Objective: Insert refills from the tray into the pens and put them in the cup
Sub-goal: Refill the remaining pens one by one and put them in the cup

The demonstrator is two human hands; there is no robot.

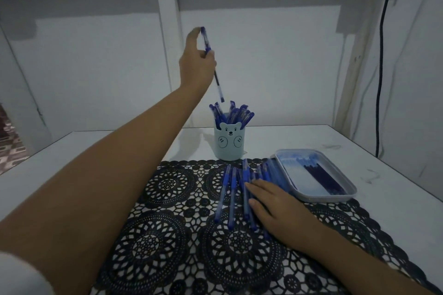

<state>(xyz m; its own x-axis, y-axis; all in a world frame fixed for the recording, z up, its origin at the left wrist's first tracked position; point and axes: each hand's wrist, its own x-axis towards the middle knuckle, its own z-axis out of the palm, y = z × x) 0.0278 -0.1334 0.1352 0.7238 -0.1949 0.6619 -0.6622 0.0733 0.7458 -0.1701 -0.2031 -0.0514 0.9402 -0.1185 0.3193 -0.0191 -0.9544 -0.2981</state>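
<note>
Right grip (275, 208) flat, released on loose pens (227, 189) | left grip (195, 62) grasping pen (218, 81) — tip just above cup (227, 143)

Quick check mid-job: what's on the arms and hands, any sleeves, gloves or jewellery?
The left hand and right hand are bare: no gloves, rings or watch visible. Forearms are bare too. A pale, blurred sleeve shows at the left upper arm.

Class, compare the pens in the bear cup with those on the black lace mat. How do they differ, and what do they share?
The cup pens stand nearly upright in the bear cup; the mat pens lie flat side by side on the lace mat. No hand touches the cup pens; the right hand rests on the mat pens. Both are blue.
</note>
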